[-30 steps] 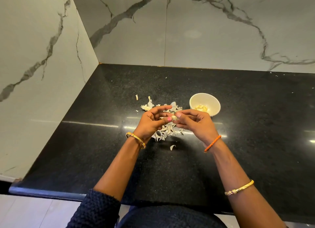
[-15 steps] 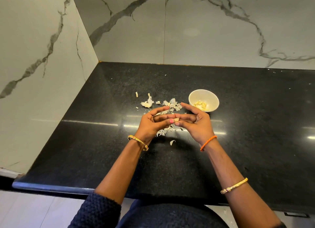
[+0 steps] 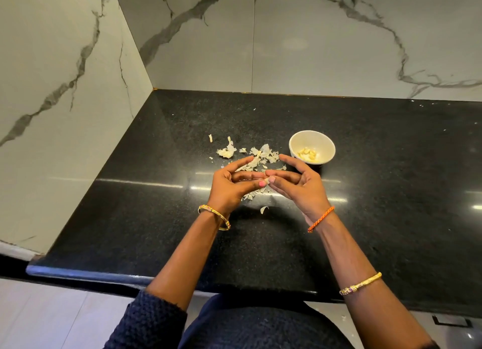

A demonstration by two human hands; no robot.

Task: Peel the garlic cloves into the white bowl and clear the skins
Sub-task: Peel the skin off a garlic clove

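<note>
Your fingertips meet, both hands pinching one small pale garlic clove between your left hand and right hand, other fingers spread. Papery off-white garlic skins litter the black speckled stone counter beneath. At two o'clock stands the round white bowl, holding peeled cloves.

Home kitchen: black granite counter, marble backsplash.

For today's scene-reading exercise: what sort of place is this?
Probably a home kitchen: a black stone counter set in a marble-look tiled corner, with garlic skins beside a white bowl.
</note>
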